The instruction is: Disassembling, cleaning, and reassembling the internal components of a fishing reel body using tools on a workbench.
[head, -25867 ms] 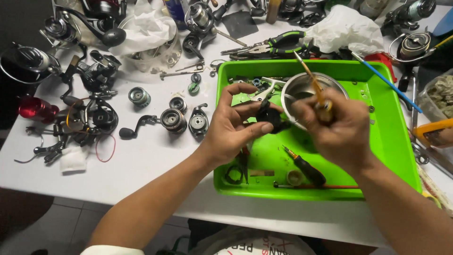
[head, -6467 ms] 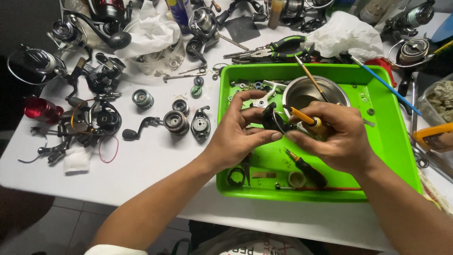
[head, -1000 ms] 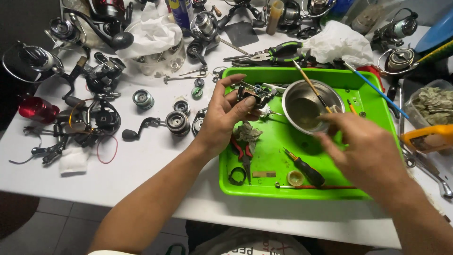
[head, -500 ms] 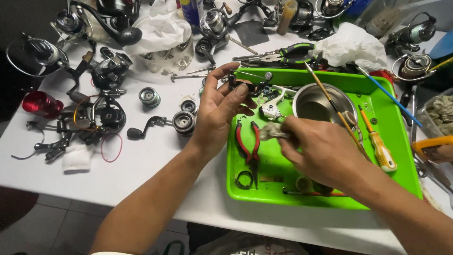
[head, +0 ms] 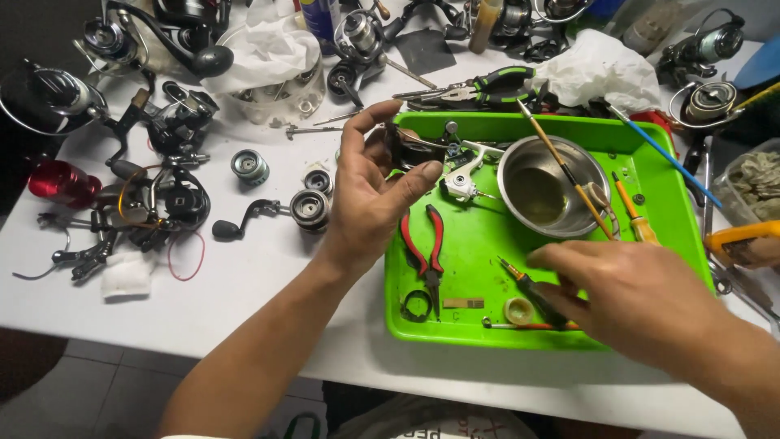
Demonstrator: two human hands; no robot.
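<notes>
My left hand (head: 370, 191) holds a dark fishing-reel body (head: 406, 148) between thumb and fingers at the left edge of the green tray (head: 487, 244). My right hand (head: 638, 289) hovers palm down over the tray's front right, fingers spread, right above a small dark screwdriver (head: 524, 280) and a tape roll (head: 517, 310); I cannot see it gripping anything. Red-handled pliers (head: 424, 248) lie on the tray between my hands. A steel bowl (head: 552, 185) with liquid and a brush (head: 565, 171) leaning in it stands at the tray's back.
Several dismantled fishing reels and spools (head: 162, 203) cover the white table (head: 260, 276) to the left. Green-handled pliers (head: 479, 85) and crumpled white cloths (head: 601, 69) lie behind the tray. An orange-handled screwdriver (head: 638, 219) rests in the tray's right part.
My right hand has slid from the tray's middle toward its front right corner. The pliers, covered before, now lie in plain sight. My left hand keeps the reel body raised.
</notes>
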